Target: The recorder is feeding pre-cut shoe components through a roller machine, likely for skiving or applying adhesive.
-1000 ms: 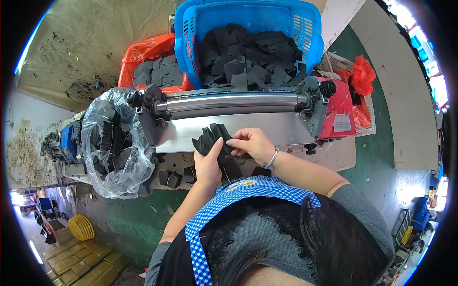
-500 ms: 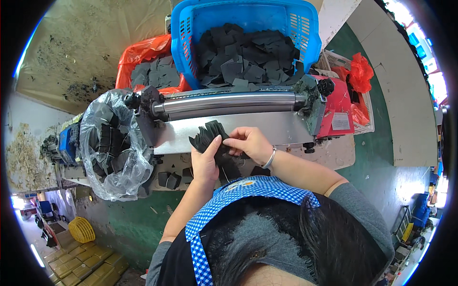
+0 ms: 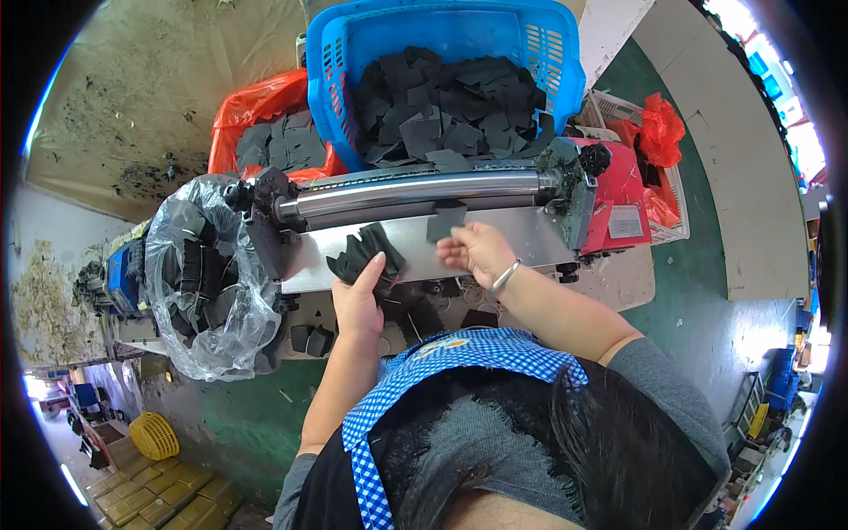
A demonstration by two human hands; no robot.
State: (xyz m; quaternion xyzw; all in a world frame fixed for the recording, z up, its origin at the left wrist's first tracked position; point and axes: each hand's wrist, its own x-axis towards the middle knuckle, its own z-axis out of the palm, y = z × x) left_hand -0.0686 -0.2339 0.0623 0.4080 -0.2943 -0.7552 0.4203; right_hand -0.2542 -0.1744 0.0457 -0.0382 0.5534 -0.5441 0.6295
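Black sheet [image 3: 445, 221], long axis pointing toward the steel roller [image 3: 415, 194], is pinched in the right hand [image 3: 482, 253], which has moved off the fanned stack [image 3: 367, 253] the left hand [image 3: 360, 305] clasps.

It's black on your bundle of pieces [image 3: 369, 252], black again on the single piece [image 3: 445, 223], and your apron [image 3: 521, 346] pops in blue-and-white check against a plain grey sleeve [image 3: 658, 371]! Look at that bright blue basket [image 3: 442, 40], the orange-red bag [image 3: 234, 124], the silvery roller [image 3: 415, 193] and the pinkish-red machine housing [image 3: 623, 187], while green floor [image 3: 698, 238] and a yellow basket [image 3: 153, 435] chime in, and your bracelet [image 3: 504, 276] answers in silver.
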